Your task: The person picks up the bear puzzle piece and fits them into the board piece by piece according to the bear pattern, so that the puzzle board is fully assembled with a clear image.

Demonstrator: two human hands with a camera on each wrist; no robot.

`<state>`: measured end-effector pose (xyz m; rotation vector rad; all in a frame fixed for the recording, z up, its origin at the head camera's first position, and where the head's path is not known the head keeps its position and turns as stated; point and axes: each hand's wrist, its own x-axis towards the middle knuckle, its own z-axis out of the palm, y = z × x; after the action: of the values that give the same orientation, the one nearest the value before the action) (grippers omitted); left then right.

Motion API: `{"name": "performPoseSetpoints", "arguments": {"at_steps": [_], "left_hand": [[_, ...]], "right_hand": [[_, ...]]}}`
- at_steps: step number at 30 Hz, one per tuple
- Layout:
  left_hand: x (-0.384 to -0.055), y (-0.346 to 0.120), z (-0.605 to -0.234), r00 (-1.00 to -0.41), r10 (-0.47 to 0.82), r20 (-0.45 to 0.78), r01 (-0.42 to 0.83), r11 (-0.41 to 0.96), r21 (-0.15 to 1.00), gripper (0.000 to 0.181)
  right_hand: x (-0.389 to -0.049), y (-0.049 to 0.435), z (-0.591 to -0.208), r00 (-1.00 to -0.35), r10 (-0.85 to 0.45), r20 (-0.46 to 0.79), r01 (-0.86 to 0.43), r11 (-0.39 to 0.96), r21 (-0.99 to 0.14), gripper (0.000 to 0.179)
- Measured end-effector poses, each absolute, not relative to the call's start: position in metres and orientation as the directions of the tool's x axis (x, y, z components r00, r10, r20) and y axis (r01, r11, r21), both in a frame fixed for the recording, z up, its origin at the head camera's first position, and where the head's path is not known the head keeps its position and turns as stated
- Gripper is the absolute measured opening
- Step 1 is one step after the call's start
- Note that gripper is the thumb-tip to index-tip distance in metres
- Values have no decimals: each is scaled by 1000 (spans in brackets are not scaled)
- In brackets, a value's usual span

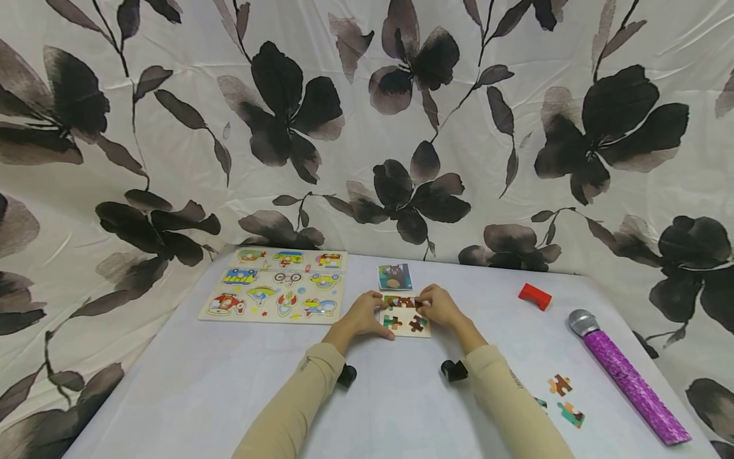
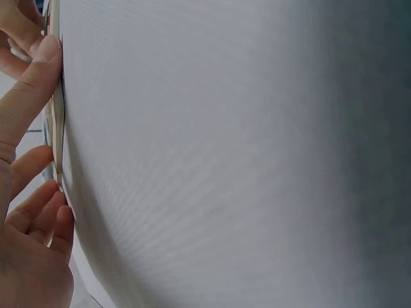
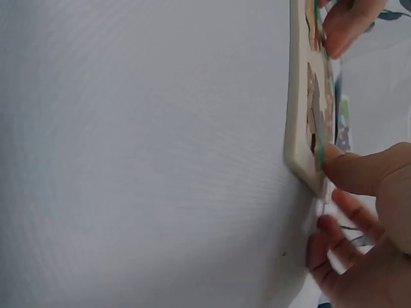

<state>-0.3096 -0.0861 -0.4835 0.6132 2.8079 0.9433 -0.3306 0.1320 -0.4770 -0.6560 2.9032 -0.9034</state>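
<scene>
A small wooden jigsaw board [image 1: 404,316] lies on the white table between my hands, with several brown and green pieces on it. My left hand [image 1: 362,314] grips the board's left side, thumb at the near corner and fingers at the far one. At the upper right of the board, my right hand [image 1: 443,307] pinches a puzzle piece, largely hidden by the fingers. In the right wrist view, the right thumb [image 3: 359,170] lies along the board's edge. A bear picture card [image 1: 394,277] is just behind the board.
To the left lies a larger vehicle puzzle board [image 1: 301,277]. On the right are a red arch block [image 1: 536,296], a purple glitter microphone [image 1: 633,382] and loose jigsaw pieces [image 1: 560,384], one partly behind the right sleeve. A floral cloth [image 1: 493,191] hangs behind the table.
</scene>
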Motion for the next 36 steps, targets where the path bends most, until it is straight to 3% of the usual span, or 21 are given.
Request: {"name": "performPoseSetpoints", "arguments": {"at_steps": [7,11,15,20,25,30,36], "left_hand": [[-310,-87,-483,-911,411,27,345,725,597,72],[-309,-88,-483,-911,411,21,342,729,593,73],[-308,-89,-482,-912,409,15,340,736,585,73],[-307,-88,-480,-912,410,14,336,727,598,73],[-307,-86,-481,-913,408,-6,323,731,602,72],[-307,-85,-482,-911,413,2,330,725,605,71],[-310,-86,-484,-913,407,6,330,732,596,73]], "right_hand": [[-324,133,-470,-925,-367,-102,-280,837,-470,39],[-319,140,-476,-910,-414,4,-340,741,-579,37],[-314,145,-479,-832,-539,134,-496,612,-616,30],[-307,143,-473,-774,-626,96,-556,599,-577,30],[-306,143,-468,-820,-571,35,-481,654,-584,24],[-308,146,-468,-917,-382,115,-348,625,-698,7],[-307,151,-474,-961,-230,156,-229,340,-912,36]]}}
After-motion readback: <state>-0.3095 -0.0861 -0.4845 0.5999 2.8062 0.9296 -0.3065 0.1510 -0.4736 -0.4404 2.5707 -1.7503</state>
